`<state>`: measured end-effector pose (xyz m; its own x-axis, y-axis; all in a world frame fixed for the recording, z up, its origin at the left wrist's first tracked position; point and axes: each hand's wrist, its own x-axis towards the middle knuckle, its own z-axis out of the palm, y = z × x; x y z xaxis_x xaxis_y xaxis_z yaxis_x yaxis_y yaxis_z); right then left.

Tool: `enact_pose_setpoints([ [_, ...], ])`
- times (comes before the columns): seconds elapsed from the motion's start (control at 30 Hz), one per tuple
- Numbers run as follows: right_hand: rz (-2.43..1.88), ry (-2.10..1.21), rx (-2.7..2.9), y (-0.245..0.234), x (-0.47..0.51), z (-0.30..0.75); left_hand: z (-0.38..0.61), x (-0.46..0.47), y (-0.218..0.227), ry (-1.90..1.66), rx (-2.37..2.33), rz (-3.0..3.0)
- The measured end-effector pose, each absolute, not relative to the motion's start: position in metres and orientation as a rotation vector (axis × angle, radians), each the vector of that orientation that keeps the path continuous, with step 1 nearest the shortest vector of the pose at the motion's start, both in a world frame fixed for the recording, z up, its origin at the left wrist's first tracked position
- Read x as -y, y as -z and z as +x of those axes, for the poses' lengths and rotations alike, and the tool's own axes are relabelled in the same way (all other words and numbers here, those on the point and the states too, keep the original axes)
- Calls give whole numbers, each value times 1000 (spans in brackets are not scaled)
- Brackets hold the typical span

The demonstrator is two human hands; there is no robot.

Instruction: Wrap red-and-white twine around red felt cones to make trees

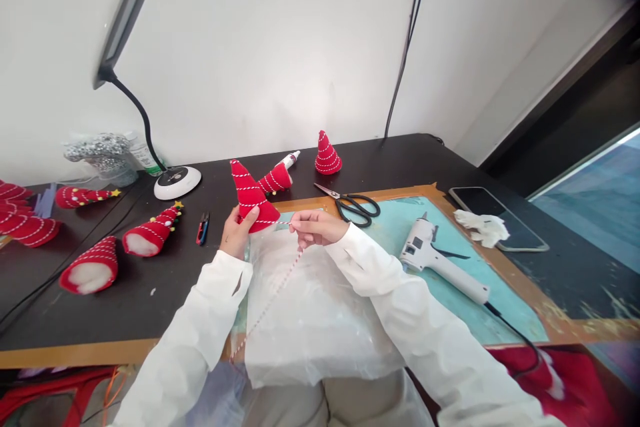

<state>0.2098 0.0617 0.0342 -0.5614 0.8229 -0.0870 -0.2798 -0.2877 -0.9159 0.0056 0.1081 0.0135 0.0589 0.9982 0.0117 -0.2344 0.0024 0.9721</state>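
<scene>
My left hand (238,230) is closed around the lower side of a red felt cone (249,195), which stands tilted with its tip up. Red-and-white twine (273,299) winds round the cone in spaced turns. Pinched in the fingers of my right hand (315,227), just right of the cone's base, the twine is pulled taut. From there its loose length runs down over a white plastic sheet (320,333) towards my lap. Behind the held cone lies another red cone (276,179) with twine on it, partly hidden.
Black-handled scissors (357,208) lie beyond my right hand. A corded glue gun (445,260) rests on the light-blue mat (480,313), near a phone (500,213). Finished-looking cones (93,267) lie left, by thread snips (203,228) and a lamp base (177,182). One cone (328,155) stands upright behind.
</scene>
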Motion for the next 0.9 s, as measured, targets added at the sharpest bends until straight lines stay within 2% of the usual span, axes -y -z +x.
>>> enact_pose_setpoints([
  [0.4,-631,-1821,1170,-38,-62,216,11,-99,-15,-1164,-809,914],
  [0.63,-808,-1689,1147,-34,-59,196,10,-86,-23,-1039,-549,952],
  [0.9,-776,-1634,1163,-27,-58,184,21,-89,-18,-1013,-694,903],
])
